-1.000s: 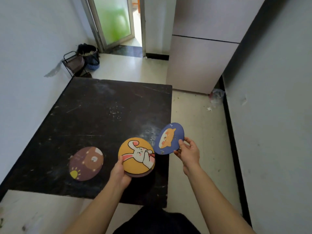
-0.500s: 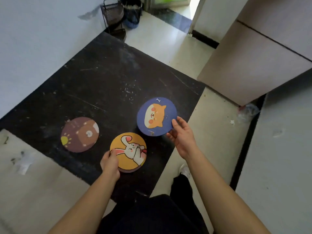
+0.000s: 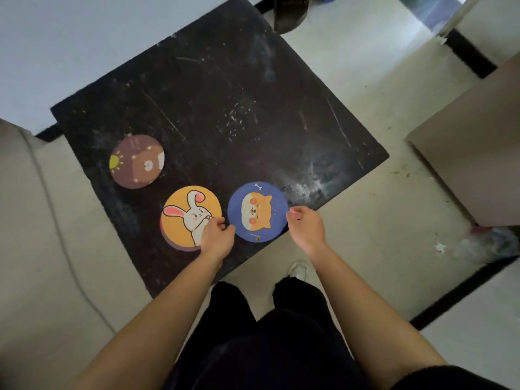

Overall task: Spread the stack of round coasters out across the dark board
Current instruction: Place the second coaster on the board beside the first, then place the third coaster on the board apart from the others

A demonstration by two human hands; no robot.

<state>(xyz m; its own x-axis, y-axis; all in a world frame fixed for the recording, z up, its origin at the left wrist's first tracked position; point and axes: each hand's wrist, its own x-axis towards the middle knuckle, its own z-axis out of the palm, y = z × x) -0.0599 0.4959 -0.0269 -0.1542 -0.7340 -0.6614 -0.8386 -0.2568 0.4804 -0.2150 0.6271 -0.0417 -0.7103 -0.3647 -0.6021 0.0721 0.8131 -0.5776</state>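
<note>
The dark board (image 3: 225,94) lies on the floor in front of me. A brown bear coaster (image 3: 137,161) rests flat near its left edge. The stack of coasters (image 3: 183,212), a yellow rabbit one on top, sits at the board's near edge. My left hand (image 3: 216,237) grips the stack's right rim, fingers over the rabbit picture. Just right of the stack, a blue dog coaster (image 3: 257,211) lies flat on the board. My right hand (image 3: 305,226) is curled at its right rim, thumb and fingertips pinching the edge.
A beige cabinet (image 3: 472,153) stands at the right and a pale wall (image 3: 70,38) runs along the board's far left side. A black wire basket (image 3: 289,12) stands beyond the far corner. My legs and a shoe (image 3: 298,270) are below. Litter (image 3: 484,243) lies at the right.
My right hand brought the blue dog coaster down from the air onto the board beside the stack. My left hand stayed on the stack. My head tilted further down.
</note>
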